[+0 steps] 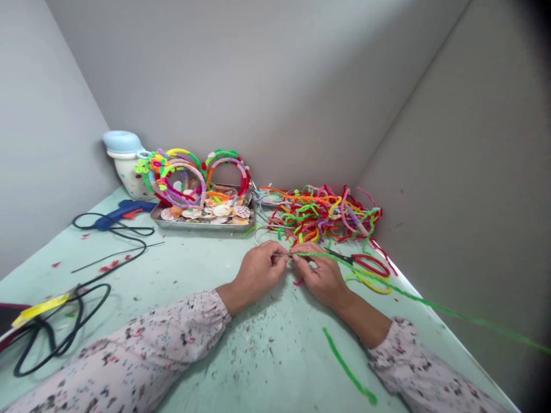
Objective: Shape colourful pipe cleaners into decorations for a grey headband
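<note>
My left hand (258, 271) pinches a thin grey metal hairband (257, 230), whose curved wire shows behind the fingers. Close beside it, my right hand (322, 276) is closed on the end of a long green pipe cleaner (415, 297). The pipe cleaner stretches from the fingertips across to the right edge of the view. Where it meets the metal band is mostly hidden by the fingers. Red-handled scissors (371, 264) lie just beyond my right hand, by a yellow pipe cleaner (373, 284). A short green pipe cleaner (348, 367) rests on the table nearer to me.
A metal tray (202, 226) of seashells carries several wrapped hairbands (183, 178). To its right lies a pile of coloured pipe cleaners (327, 212). A blue glue gun (118, 215), its black cable (81, 321) and a lidded cup (127, 163) are at left. Walls enclose the table.
</note>
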{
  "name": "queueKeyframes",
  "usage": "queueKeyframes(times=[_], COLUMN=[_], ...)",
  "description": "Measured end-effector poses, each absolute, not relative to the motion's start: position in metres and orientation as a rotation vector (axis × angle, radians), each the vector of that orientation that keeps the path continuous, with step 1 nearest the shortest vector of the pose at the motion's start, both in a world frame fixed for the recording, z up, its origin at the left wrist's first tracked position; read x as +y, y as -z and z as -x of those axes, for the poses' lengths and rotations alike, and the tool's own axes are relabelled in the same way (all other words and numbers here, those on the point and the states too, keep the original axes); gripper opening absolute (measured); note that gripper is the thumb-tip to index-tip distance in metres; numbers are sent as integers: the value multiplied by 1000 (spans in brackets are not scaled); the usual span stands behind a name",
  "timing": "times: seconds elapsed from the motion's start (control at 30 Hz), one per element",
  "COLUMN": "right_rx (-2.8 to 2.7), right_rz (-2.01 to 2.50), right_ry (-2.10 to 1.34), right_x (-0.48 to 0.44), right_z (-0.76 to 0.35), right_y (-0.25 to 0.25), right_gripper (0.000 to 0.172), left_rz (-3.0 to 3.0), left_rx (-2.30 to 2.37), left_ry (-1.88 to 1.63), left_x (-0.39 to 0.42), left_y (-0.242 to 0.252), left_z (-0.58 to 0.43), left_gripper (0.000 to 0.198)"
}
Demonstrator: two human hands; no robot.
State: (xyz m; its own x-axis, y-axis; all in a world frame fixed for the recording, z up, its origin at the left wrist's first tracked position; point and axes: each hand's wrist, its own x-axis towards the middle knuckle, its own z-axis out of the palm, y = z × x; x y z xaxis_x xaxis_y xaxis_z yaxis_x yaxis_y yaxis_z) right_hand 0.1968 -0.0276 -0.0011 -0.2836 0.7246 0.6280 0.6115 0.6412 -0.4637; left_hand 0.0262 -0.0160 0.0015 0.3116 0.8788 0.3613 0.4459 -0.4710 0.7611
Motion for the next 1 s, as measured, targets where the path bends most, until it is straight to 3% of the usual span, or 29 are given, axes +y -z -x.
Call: queueKeyframes(times=[0.7,1.0], right_rx=[-1966,-2026], right_rz=[896,841], right_ry=[-137,-93], right_x=[-27,-25], right_z=[-198,-202], right_y=[2,8], right_gripper=[15,24], left_rz=[-1753,-1639], left_rx=[1095,1069], left_ry=[-1106,-1086], left_x=[-14,-16], left_y=[-5,-6], left_z=[-29,-28], left_gripper=[15,17])
